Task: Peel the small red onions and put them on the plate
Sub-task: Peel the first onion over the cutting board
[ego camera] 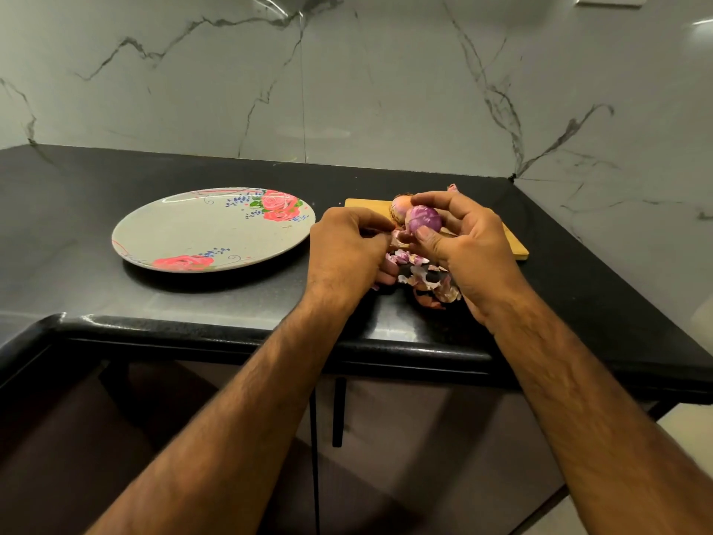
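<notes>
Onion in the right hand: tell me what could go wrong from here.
1. The peeled onion sits in the fingertips of the right hand, above the counter. It could slip and roll toward the near edge.
2. The peel scraps lie heaped below the onion, close to that edge. A forearm might sweep them to the floor.

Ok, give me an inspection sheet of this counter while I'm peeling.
surface: black countertop, glossy.
job's things: floral plate, no onions on it; peeled onion in right hand; second onion, skin on, on wooden board behind it.
clutter: onion skins heaped between the hands.
grips: right hand grips peeled onion; left hand curled beside it, hold unclear.
cables: nothing seen.
surroundings: marble wall, dark cabinet below.
</notes>
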